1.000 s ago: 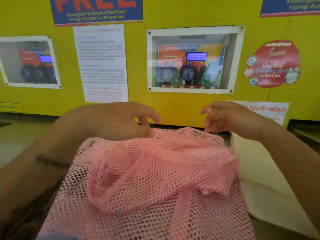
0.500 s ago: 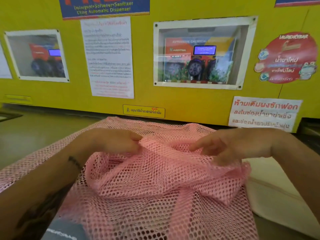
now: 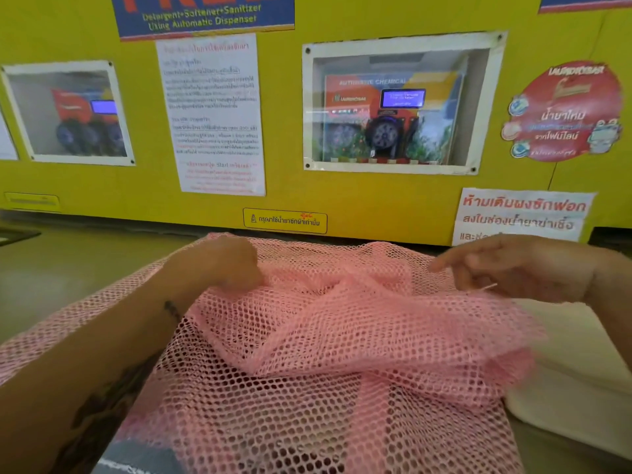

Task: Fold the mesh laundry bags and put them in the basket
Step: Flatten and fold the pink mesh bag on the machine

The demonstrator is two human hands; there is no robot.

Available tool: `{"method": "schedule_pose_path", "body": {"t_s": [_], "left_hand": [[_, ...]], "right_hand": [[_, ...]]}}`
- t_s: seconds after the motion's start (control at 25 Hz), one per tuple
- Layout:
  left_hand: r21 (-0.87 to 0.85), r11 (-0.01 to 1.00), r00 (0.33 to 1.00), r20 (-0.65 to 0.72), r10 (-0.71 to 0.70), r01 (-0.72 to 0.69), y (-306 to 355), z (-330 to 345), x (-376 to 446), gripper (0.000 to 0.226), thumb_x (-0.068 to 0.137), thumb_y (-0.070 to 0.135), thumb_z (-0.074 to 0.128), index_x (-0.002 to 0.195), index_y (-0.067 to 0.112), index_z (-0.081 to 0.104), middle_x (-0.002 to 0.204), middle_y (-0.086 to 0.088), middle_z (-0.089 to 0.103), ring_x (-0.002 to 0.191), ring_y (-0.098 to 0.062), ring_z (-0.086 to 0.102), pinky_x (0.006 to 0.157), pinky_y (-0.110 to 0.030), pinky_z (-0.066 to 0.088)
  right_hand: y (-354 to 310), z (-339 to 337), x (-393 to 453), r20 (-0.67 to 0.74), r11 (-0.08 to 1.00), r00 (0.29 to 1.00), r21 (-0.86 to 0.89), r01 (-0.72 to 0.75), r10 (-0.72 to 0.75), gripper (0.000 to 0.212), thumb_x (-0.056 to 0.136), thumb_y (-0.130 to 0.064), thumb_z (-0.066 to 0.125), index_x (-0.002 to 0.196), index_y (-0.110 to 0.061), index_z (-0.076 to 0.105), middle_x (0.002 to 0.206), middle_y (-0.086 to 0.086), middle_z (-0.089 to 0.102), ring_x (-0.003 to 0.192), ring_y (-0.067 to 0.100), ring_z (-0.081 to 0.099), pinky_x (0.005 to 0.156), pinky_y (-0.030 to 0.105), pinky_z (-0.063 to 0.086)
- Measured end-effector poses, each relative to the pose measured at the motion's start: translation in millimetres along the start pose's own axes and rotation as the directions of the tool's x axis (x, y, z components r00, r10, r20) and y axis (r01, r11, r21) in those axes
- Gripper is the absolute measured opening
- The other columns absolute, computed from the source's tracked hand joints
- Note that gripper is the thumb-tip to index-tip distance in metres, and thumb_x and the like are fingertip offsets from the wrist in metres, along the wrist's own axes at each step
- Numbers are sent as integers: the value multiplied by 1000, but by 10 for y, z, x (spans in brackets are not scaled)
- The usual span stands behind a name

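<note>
Yellow wall (image 3: 342, 193) behind; pink mesh bag (image 3: 325, 336) lies rumpled, layered

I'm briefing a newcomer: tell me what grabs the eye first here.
A rumpled pink mesh laundry bag fills the lower middle, with the left hand gripping its top and the right hand open at its right edge. Behind stands a bright yellow wall covered in signs.

Pink mesh laundry bag (image 3: 307, 354), as I saw it from the head view: an open-weave net, rumpled rather than flat, spread across the foreground. Its upper layer was bunched into soft ridges and doubled over the layer beneath; the far edge lay near the yellow wall.
</note>
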State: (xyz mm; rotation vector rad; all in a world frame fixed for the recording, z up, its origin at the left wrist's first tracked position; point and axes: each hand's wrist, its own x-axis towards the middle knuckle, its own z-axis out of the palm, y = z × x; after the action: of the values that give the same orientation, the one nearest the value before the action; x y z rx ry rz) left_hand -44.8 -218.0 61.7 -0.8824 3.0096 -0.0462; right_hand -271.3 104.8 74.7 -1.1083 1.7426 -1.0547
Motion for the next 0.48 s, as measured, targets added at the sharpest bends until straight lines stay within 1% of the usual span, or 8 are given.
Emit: {"method": "schedule_pose_path", "body": {"t_s": [0.04,0.12,0.16,0.2,0.28,0.32,0.4,0.48], "left_hand": [[-82,997,998,-56,9,-14,41,-28,29,43,87,50,55,120,23,64,133,-1,59,119,-22,55,103,-42,44],[-200,977,996,-72,55,-69,150,-66,107,43,88,42,57,130,30,55,142,0,50,126,-21,50,105,-41,41],[-219,971,996,-36,88,-93,234,-72,119,49,88,40,58,135,32,49,146,0,46,128,-21,49,104,-39,41],[-211,972,993,23,114,-107,316,-53,125,57,87,37,60,141,33,43,150,1,42,131,-21,46,105,-39,38],[-186,974,987,67,147,-133,446,47,151,65,86,27,63,145,31,37,153,1,39,135,-23,42,108,-39,35],[-200,969,988,25,154,-146,480,102,186,60,86,22,61,142,29,43,150,0,44,130,-23,46,105,-38,37],[-283,941,976,-163,143,-185,490,97,235,37,88,19,56,124,26,59,134,-3,59,108,-21,58,90,-32,45],[-402,889,926,-374,58,-218,474,-43,278,21,88,16,54,104,24,64,106,-7,68,80,-17,60,67,-28,45]], "right_hand": [[44,30,73,-154,999,988,-40,-5,-1,55,73,-39,82,120,-15,69,99,11,71,88,24,67,77,35,55],[91,182,258,-432,962,897,-270,-32,-92,31,86,-29,71,117,-25,68,103,3,70,93,19,67,80,33,52],[99,290,350,-487,924,856,-382,-30,-174,26,91,-26,66,117,-30,65,105,-2,68,96,15,65,80,29,50],[94,414,422,-465,884,852,-468,-7,-240,26,92,-27,64,117,-37,61,105,-8,65,98,10,63,78,26,49],[103,598,559,-338,807,901,-590,22,-272,30,91,-30,64,114,-47,56,104,-15,60,95,6,61,76,20,46],[114,647,644,-292,748,918,-663,8,-269,30,91,-28,65,113,-46,58,100,-15,59,90,7,60,75,17,45],[134,692,769,-283,634,923,-771,-58,-260,26,92,-13,63,111,-31,64,90,-11,58,77,7,55,68,17,42],[95,693,780,-383,667,841,-744,-37,-381,21,91,-8,61,102,-26,63,83,-10,57,69,5,51,67,26,41]]}}
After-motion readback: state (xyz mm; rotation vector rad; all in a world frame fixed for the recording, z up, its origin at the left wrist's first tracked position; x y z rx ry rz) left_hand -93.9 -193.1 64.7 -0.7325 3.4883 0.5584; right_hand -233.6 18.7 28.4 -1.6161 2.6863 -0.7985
